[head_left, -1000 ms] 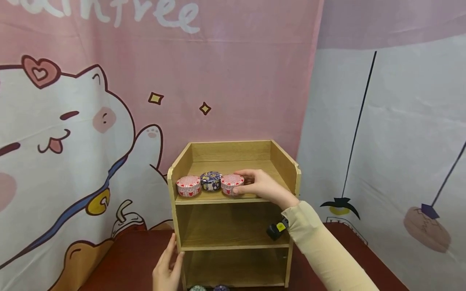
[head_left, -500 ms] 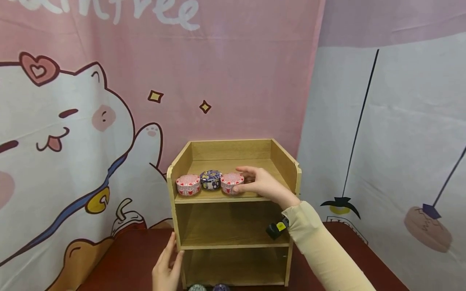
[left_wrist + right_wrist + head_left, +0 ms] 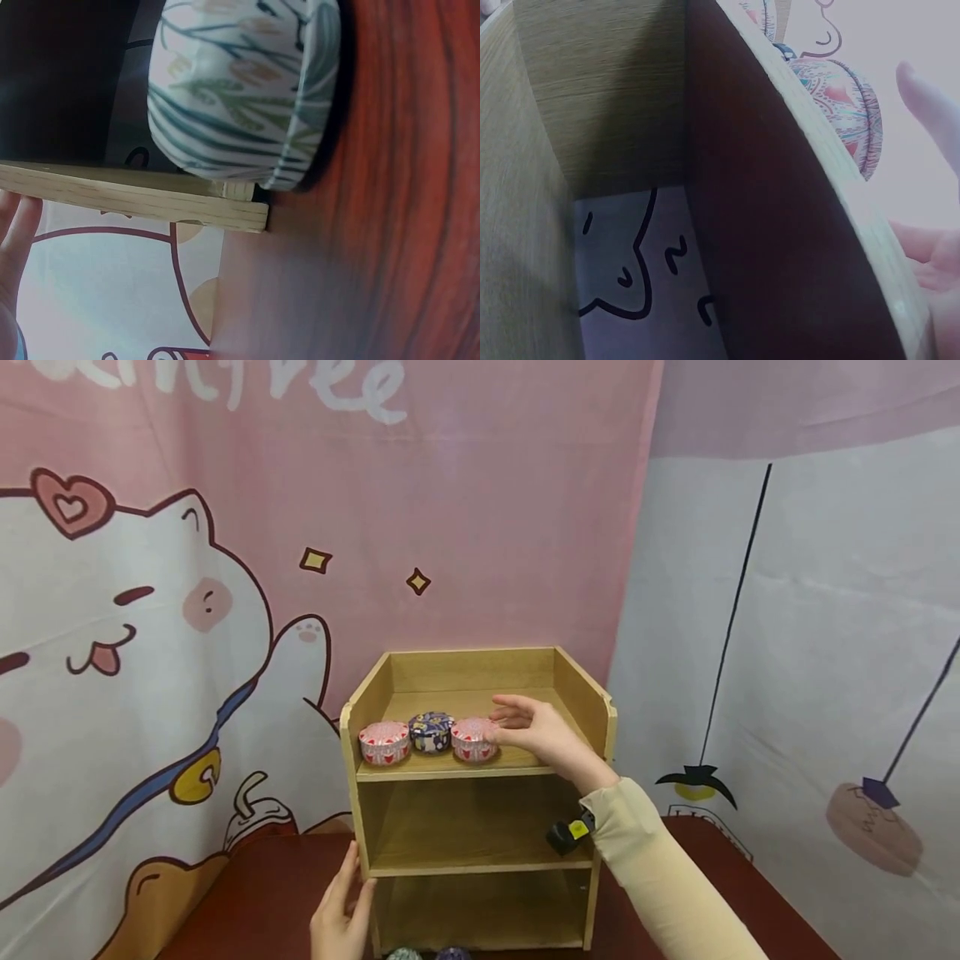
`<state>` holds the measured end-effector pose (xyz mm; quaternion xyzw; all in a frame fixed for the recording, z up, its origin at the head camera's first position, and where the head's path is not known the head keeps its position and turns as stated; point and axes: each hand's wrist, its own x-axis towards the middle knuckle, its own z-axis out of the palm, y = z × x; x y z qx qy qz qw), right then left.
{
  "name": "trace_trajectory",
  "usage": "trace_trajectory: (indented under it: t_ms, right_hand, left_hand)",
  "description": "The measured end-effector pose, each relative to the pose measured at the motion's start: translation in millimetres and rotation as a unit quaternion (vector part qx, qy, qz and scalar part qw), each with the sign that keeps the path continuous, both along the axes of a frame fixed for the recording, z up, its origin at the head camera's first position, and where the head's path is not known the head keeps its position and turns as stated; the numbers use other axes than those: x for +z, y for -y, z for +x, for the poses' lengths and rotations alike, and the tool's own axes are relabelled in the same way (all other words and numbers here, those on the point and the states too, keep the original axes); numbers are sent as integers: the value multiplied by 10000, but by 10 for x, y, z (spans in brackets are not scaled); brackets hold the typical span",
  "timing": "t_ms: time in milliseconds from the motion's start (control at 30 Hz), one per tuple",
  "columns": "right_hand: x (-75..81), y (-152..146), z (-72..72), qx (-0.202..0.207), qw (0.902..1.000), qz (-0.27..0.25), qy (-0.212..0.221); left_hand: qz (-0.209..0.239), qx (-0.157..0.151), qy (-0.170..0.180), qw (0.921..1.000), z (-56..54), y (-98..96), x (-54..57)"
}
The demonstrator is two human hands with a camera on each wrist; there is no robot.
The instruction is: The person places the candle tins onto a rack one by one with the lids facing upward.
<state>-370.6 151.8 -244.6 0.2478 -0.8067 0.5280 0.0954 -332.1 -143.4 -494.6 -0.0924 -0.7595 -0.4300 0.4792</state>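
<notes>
Three round tins sit in a row on the top tier of a wooden shelf (image 3: 480, 773). A pink tin with red hearts (image 3: 385, 743) is at the left, a dark blue patterned tin (image 3: 431, 733) in the middle, and a second pink tin (image 3: 471, 742) at the right. Beside that second pink tin is my right hand (image 3: 542, 735), thumb and fingers spread; the right wrist view has the thumb (image 3: 928, 101) apart from the tin. Low on the shelf's left side panel, my left hand (image 3: 341, 914) rests with extended fingers (image 3: 22, 225) against the wood.
At the shelf's foot, a white leaf-patterned tin (image 3: 232, 97) stands on the reddish-brown table (image 3: 405, 187). A purple tin (image 3: 453, 954) is next to it, cut by the head view's lower edge. A printed cloth (image 3: 495, 527) hangs behind the shelf.
My right thumb and fingers have spread and come away from the right pink tin, which stays in place. The left hand keeps its place on the side panel.
</notes>
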Motion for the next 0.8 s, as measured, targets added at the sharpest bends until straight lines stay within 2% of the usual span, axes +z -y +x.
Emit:
trace_trajectory:
  t_ms: [67,133,267,400,600,800]
  right_hand:
    - [-38,6,-1,-81,9999,-66,-47]
    - [-63,-4,14,-252,9995,-129,-153]
    - [-45,-16,52,-678,9963,-314,-432]
    - [-2,-17,133,-806,9930,-649,-564]
    - [-55,-48,318,-835,9908,-707,-792]
    - [-210,-146,533,-482,9889,-921,-1057]
  left_hand:
    - [-14,-19,-198,9998,7,17,-30]
    - [-86,-2,-245,9997,10,19,-47]
    - [-151,38,-144,9998,-19,11,-32]
    - [-34,79,-127,9999,-49,-5,-8]
    - [33,58,-175,9998,-56,-6,-16]
    - [8,-3,-180,9998,-50,0,-30]
